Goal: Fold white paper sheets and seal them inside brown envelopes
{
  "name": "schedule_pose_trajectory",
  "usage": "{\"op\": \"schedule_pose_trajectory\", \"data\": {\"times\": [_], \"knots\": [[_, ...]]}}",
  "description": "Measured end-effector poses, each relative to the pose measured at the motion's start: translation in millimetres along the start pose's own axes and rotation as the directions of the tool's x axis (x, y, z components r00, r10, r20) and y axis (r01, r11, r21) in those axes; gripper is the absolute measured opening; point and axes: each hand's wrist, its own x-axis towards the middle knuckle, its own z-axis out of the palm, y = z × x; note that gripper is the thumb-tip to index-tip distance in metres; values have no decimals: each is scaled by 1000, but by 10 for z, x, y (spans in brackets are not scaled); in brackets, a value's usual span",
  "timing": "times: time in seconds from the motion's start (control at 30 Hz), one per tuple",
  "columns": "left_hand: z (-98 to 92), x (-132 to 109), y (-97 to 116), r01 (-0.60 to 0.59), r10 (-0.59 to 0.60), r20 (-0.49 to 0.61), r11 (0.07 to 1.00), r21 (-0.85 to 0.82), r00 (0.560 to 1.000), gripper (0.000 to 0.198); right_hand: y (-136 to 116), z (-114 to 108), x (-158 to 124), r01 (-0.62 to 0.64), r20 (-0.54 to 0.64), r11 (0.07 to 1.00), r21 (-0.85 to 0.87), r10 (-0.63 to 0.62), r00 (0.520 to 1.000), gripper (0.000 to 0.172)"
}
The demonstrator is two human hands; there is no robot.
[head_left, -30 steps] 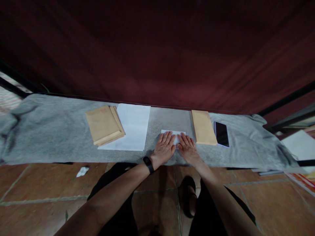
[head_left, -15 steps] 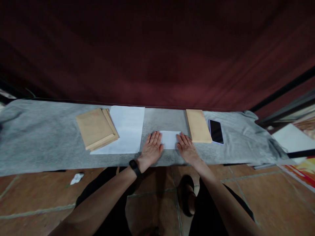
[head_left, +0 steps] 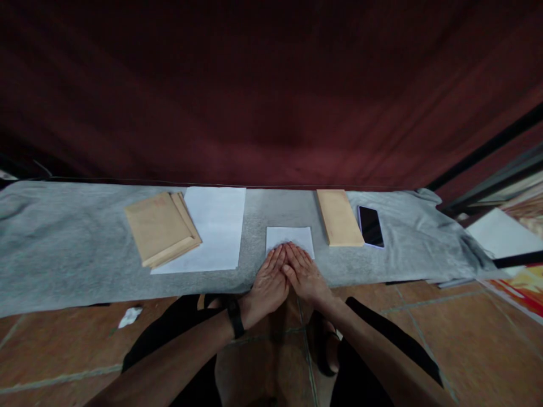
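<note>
A small folded white paper (head_left: pixel 289 239) lies on the grey cloth (head_left: pixel 63 243) that covers the low bench in front of me. My left hand (head_left: pixel 268 281) and my right hand (head_left: pixel 303 275) lie flat side by side, fingers stretched out, their fingertips on the near edge of that paper. Neither hand grips anything. A black band (head_left: pixel 233 317) sits on my left wrist.
Left of the folded paper lie a larger white sheet (head_left: pixel 216 226) and a stack of brown envelopes (head_left: pixel 159 227). On the right are another brown envelope (head_left: pixel 339 217) and a black phone (head_left: pixel 370 226). A dark red curtain (head_left: pixel 271 90) hangs behind. A paper scrap (head_left: pixel 129 316) lies on the tiled floor.
My hands were apart at the two ends of the folded paper. They have slid together and back toward me, now touching at its near edge. More of the paper shows.
</note>
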Motion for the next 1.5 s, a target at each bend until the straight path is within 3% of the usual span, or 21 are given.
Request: {"op": "schedule_pose_trajectory", "data": {"times": [0.1, 0.27, 0.87, 1.03, 1.17, 1.3, 1.5], "knots": [[28, -66, 37, 9, -9, 27, 1000, 12, 1000, 62, -53, 67, -83, 32, -24, 999, -6, -32, 999, 59], [-94, -102, -46, 26, -27, 41, 1000, 7, 999, 59, 54, 109, -182, 30, -99, 996, -78, -38, 994, 61], [-239, -197, -249, 116, -116, -46, 993, -8, 992, 66, 350, -45, -350, -81, -70, 983, -162, 71, 995, 66], [-244, -77, -175, 112, -112, -68, 994, -11, 991, 65, 269, -85, -212, -122, -96, 988, -95, 113, 989, 63], [-177, 102, -73, 53, -53, -27, 999, -4, 998, 60, 104, -104, 9, -110, -28, 993, -36, 109, 994, 62], [-74, 226, -36, 68, -70, 35, 997, 34, 997, 59, -14, -48, 162, -142, 56, 990, 14, 141, 988, 65], [-32, 203, -115, 111, -112, 21, 993, 42, 993, 59, 88, 83, 146, -121, 28, 992, -22, 122, 992, 65]]}}
